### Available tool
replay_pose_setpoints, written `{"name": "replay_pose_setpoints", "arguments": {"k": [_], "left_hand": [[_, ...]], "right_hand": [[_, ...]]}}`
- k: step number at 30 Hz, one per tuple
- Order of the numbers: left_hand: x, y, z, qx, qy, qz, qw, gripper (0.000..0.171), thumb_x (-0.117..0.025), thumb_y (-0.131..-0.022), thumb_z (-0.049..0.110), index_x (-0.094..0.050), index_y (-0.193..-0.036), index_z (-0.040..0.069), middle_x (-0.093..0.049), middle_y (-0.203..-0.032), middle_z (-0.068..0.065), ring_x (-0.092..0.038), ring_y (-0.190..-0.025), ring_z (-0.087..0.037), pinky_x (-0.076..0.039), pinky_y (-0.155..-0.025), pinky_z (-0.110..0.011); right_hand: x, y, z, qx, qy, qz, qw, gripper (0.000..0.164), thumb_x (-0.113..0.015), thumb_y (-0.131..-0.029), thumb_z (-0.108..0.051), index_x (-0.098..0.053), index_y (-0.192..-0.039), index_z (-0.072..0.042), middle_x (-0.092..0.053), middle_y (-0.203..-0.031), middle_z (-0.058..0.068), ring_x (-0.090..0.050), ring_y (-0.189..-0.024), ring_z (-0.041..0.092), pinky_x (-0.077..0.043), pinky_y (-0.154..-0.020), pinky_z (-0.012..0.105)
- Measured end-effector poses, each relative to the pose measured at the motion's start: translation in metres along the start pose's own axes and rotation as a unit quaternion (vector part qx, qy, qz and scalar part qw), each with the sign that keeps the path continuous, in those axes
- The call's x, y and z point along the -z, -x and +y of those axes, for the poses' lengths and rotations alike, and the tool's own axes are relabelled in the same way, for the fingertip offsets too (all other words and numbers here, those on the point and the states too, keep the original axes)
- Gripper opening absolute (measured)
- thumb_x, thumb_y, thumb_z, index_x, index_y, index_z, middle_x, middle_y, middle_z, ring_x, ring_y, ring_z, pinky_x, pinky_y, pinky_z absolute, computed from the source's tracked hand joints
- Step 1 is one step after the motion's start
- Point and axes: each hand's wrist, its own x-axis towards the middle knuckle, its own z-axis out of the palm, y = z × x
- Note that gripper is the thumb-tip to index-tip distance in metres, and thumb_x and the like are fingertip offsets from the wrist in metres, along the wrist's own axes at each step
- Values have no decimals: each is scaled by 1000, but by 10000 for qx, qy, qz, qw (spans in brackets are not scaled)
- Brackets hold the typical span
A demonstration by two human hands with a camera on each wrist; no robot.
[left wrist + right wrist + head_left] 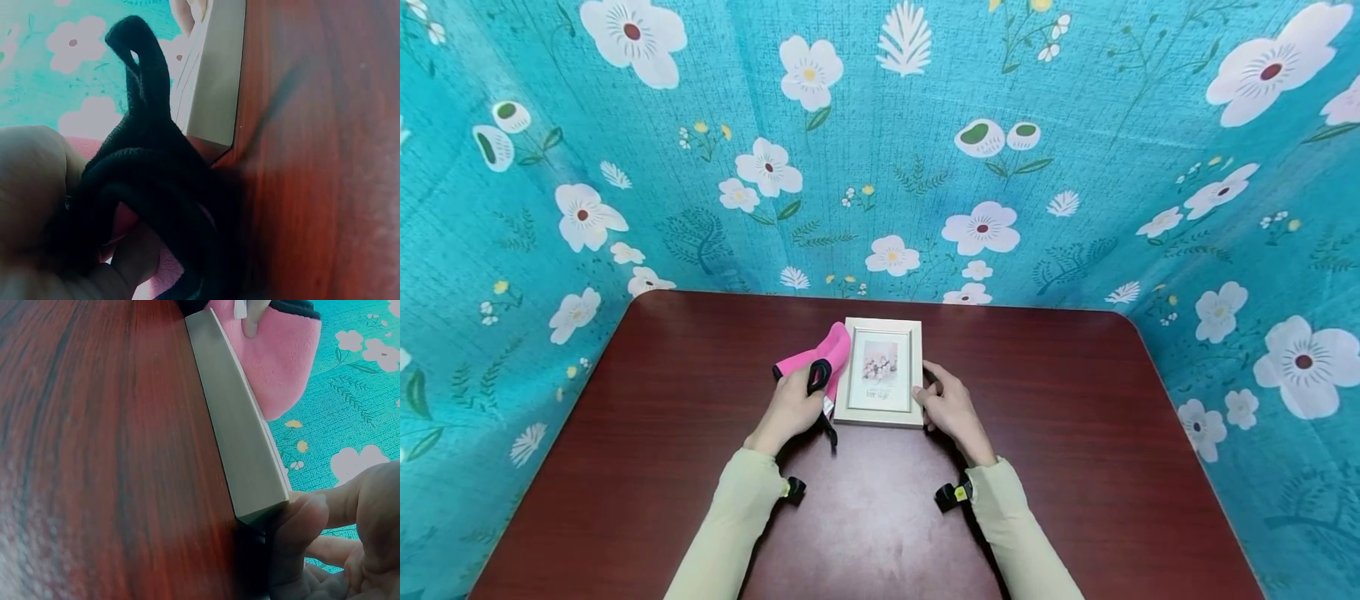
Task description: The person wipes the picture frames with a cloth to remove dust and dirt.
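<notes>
A picture frame point(881, 410) with a pale border and a blossom print lies face up on the table. My right hand point(951, 405) pinches its right edge, thumb on the front rim; in the right wrist view that thumb point(303, 522) sits at the frame's corner. Left of the frame, my left hand point(792, 404) grips a pink fleece cloth item point(837, 342) with black edging and a black strap point(820, 374). Up close in the left wrist view, the looped strap point(147, 69) hides part of the fingers. The pink item touches or overlaps the frame's left side; I cannot tell which.
The dark red wooden table point(1060, 467) extends around both hands. A turquoise floral cloth point(880, 167) hangs behind the table and along both sides. Black bands with small devices point(953, 496) sit on both wrists.
</notes>
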Motion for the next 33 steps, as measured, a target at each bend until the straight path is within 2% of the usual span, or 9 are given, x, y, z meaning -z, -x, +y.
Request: {"name": "replay_pose_setpoints", "arguments": {"k": [3,10,17,24,25,29,32,33], "left_hand": [[4,6,-2,-20,13,-71,10000,7,-62,-91,9,-60,-88,16,-65,-87,-7,-61,-86,-28,-54,-83,-47],[7,17,-2,-197,8,-120,9997,9,-60,-89,6,-61,-87,15,-63,-84,-5,-59,-84,-27,-53,-81,-43],[6,26,-6,-338,-104,-149,9993,15,-62,-88,6,-60,-84,20,-62,-80,0,-59,-81,-24,-52,-78,-40],[9,36,-8,-576,-82,-226,9980,14,-64,-88,5,-63,-86,19,-62,-82,3,-59,-82,-20,-52,-78,-38],[11,38,-6,-620,-80,-258,9977,15,-64,-88,5,-62,-86,20,-62,-82,5,-58,-82,-18,-52,-78,-36],[32,45,18,-726,10,-601,9956,12,-62,-88,3,-62,-87,15,-60,-80,1,-55,-79,-18,-48,-72,-34],[57,49,43,-469,27,-1215,9915,11,-63,-88,-1,-65,-91,9,-60,-82,-2,-55,-80,-19,-49,-76,-35],[65,48,47,-401,31,-1475,9882,10,-64,-90,0,-66,-94,9,-60,-83,-1,-55,-81,-18,-49,-77,-34]], "right_hand": [[-2,-1,-1,1,-29,-12,10000,60,-68,-103,-14,-48,-161,-15,-61,-75,7,-58,-50,18,-55,-48,33],[-2,0,0,0,-12,-5,10000,60,-68,-103,-16,-49,-160,-17,-62,-75,7,-58,-50,18,-56,-49,33],[-1,-1,2,27,-122,10,9999,60,-68,-103,-15,-50,-160,-16,-61,-74,7,-57,-49,18,-55,-47,33],[0,-1,0,22,-95,-5,10000,59,-69,-103,-15,-51,-159,-17,-61,-72,7,-58,-49,19,-55,-48,34],[1,-1,0,11,-89,-6,10000,59,-69,-103,-16,-51,-159,-17,-61,-72,7,-58,-50,19,-55,-48,34],[1,0,0,-3,-54,4,10000,59,-68,-103,-15,-50,-160,-16,-61,-73,8,-58,-50,19,-55,-48,34],[1,0,-1,-6,-53,-13,10000,59,-68,-103,-15,-50,-160,-16,-61,-73,7,-58,-50,19,-55,-48,34],[0,0,-1,-12,-67,-19,10000,59,-68,-103,-15,-50,-160,-16,-61,-73,7,-58,-50,19,-55,-48,34]]}}
